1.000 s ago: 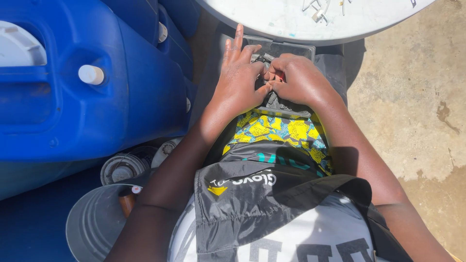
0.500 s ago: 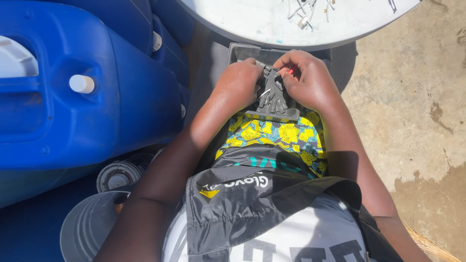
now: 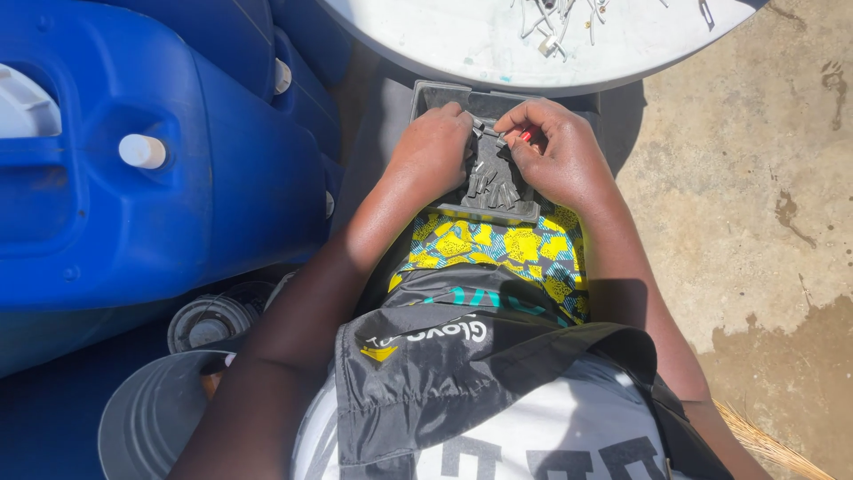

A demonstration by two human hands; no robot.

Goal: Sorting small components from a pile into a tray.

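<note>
At upper centre of the frame, the left hand (image 3: pixel 435 147) and right hand (image 3: pixel 555 151) are pinching small metal pieces (image 3: pixel 491 182) over a dark tray (image 3: pixel 444 93), apparently sorting them.

Outdoor work yard: blue drums (image 3: pixel 160 169), stained concrete ground (image 3: pixel 755 196)

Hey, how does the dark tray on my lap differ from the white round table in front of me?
The dark tray is grey, rectangular and rimmed; the white round table is pale, curved and flat. The tray rests on the lap under both hands, left hand and right hand; the table stands beyond them, untouched. The tray's small pieces are dark grey; the table's bits look pale and wiry. Both carry loose small parts.
</note>
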